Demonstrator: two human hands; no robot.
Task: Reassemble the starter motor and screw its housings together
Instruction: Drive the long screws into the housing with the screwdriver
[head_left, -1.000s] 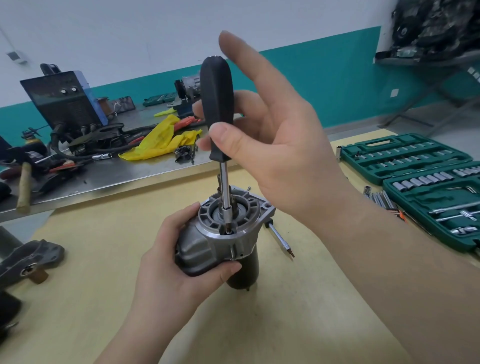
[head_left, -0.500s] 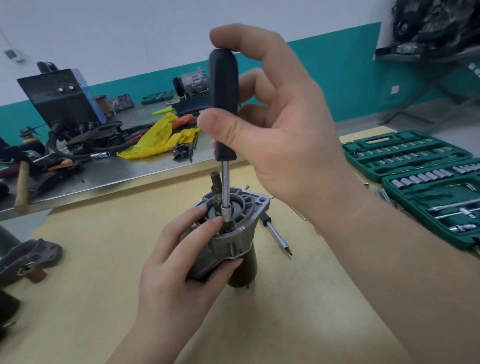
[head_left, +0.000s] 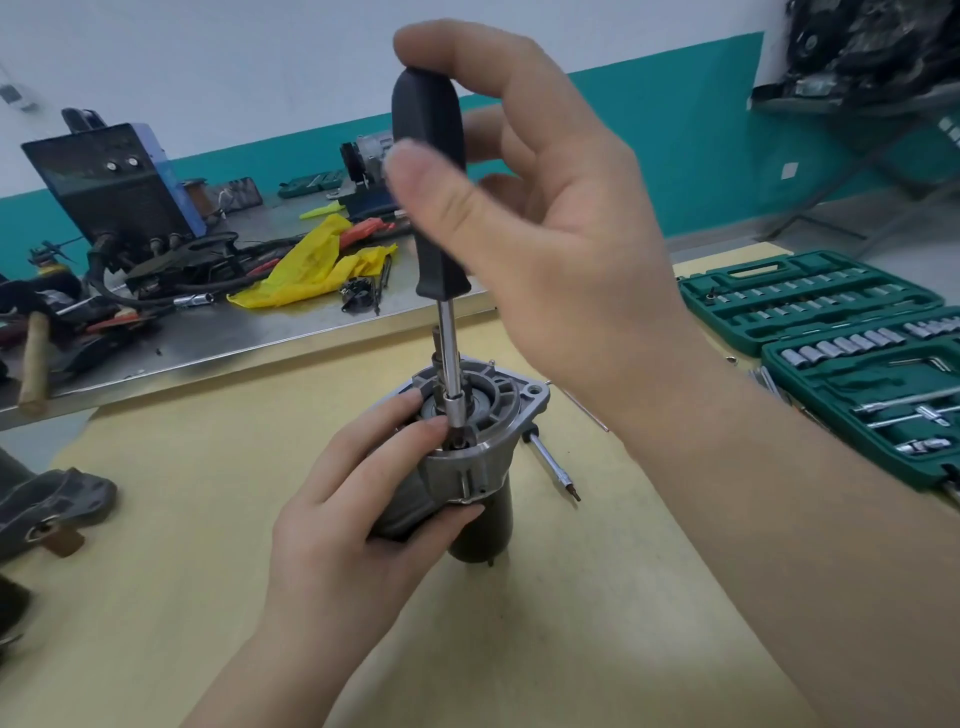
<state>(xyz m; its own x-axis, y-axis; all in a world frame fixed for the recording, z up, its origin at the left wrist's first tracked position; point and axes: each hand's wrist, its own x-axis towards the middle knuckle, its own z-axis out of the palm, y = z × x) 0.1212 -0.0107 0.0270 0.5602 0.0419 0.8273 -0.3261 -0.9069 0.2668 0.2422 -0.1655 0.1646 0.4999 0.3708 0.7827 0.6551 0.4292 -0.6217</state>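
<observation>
Table: a pale yellow-tan tabletop (head_left: 208, 597) carries the work; behind it runs a grey metal bench (head_left: 249, 338) strewn with tools.
Socket set: 2 open green plastic cases of chrome sockets (head_left: 852, 358) lie at the right edge, well apart from the motor.
Starter motor: a grey cast-aluminium housing on a dark cylindrical body (head_left: 470, 467) stands on the tabletop, long axis upright and tilted slightly, flanged open end up.
Left hand: the left hand (head_left: 363, 525) wraps the housing from the near left, thumb low on the front, fingertips on the rim.
Right hand: the right hand (head_left: 530, 208) pinches the handle above the motor, thumb in front, forefinger curled over the top.
Driver: a black-handled nut driver with chrome shaft (head_left: 431, 208) stands vertical, socket tip inside the flange.
Loose bit: a slim steel extension bit (head_left: 553, 470) lies just right of the motor.
Change: compared with 0.5 s ago, the thumb sits higher on the handle.
</observation>
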